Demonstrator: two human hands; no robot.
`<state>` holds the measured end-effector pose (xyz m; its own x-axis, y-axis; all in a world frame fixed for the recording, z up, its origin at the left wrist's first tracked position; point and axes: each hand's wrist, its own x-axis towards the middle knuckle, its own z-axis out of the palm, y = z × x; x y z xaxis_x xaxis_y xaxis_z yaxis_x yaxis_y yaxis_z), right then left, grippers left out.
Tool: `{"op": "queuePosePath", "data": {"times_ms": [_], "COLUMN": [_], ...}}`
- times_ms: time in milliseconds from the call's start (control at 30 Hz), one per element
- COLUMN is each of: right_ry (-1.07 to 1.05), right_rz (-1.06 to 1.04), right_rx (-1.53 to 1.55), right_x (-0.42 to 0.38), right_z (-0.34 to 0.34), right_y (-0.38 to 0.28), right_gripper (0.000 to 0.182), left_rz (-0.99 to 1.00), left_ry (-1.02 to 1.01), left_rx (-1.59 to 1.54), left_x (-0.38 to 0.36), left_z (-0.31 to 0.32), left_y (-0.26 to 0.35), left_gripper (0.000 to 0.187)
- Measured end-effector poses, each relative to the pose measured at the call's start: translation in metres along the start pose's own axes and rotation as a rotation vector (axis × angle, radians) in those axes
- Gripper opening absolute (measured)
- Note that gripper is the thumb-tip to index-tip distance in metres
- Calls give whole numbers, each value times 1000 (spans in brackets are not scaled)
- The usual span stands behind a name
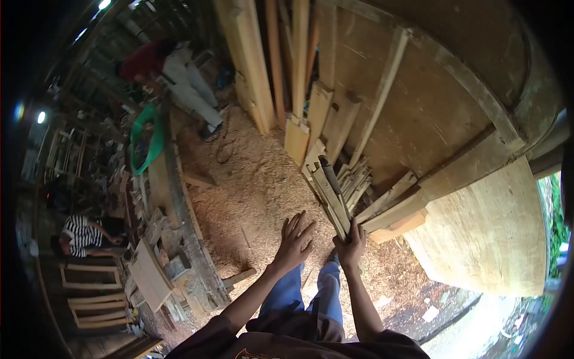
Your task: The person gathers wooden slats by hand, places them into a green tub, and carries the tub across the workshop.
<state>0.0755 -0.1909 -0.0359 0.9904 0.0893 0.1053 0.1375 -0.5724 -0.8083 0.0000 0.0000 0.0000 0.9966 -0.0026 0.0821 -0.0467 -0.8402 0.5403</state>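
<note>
My left hand [293,244] hovers over the sawdust floor in front of my legs, fingers spread, holding nothing. To its right, my right hand [351,245] is closed around the near end of a long narrow wooden board [330,196]. This board slants away from me toward the timber leaning at the wall. A dark, rounded strip [330,175] lies along its right side. Just beyond, a bundle of short wooden sticks [356,182] leans at the foot of a large brown panel [382,90].
Tall planks [250,66] lean at the back. A pale plywood sheet [490,233] stands at right. Along the left runs a cluttered workbench [197,239] with a green band [147,140]. One person [179,78] bends beside it; another [86,233] sits beyond. Wood shavings [251,161] cover the floor.
</note>
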Motion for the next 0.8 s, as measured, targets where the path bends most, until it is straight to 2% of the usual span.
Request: {"op": "queuePosePath", "data": {"times_ms": [33, 67, 100, 200, 300, 333, 433, 500, 567, 600, 733, 800], "right_ry": [3, 64, 84, 129, 129, 128, 115, 141, 209, 129, 207, 162], "right_rz": [54, -5, 4, 53, 160, 131, 318, 250, 328, 340, 354, 283], "right_rx": [11, -11, 47, 35, 53, 31, 97, 33, 290, 340, 536, 527], "right_x": [-6, -14, -7, 9, -1, -1, -6, -17, -25, -18, 3, 13], "right_z": [-1, 0, 41, 55, 99, 113, 153, 197, 246, 262, 323, 347], "right_y": [-1, 2, 26, 74, 118, 136, 180, 238, 304, 332, 415, 460], "right_gripper": [79, 79, 79, 75, 79, 82, 81, 80, 80, 80, 79, 81], "left_rz": [1, 3, -3, 37, 59, 61, 80, 84, 140, 151, 222, 207], "left_ry": [-13, -32, -103, -130, -159, -154, -187, -223, -209, -203, -179, -132], "left_rx": [-8, -19, 15, -93, -135, -153, -168, -152, -188, -193, -186, -174], "left_x": [-1, -5, 9, 41, 51, 54, 56, 59, 60, 61, 66, 78], "left_z": [3, 7, 20, 81, 137, 159, 236, 279, 331, 354, 455, 495], "left_y": [-2, -4, -33, -53, -94, -108, -161, -194, -239, -261, -352, -380], "left_gripper": [68, 67, 67, 64, 65, 65, 65, 65, 64, 64, 70, 72]}}
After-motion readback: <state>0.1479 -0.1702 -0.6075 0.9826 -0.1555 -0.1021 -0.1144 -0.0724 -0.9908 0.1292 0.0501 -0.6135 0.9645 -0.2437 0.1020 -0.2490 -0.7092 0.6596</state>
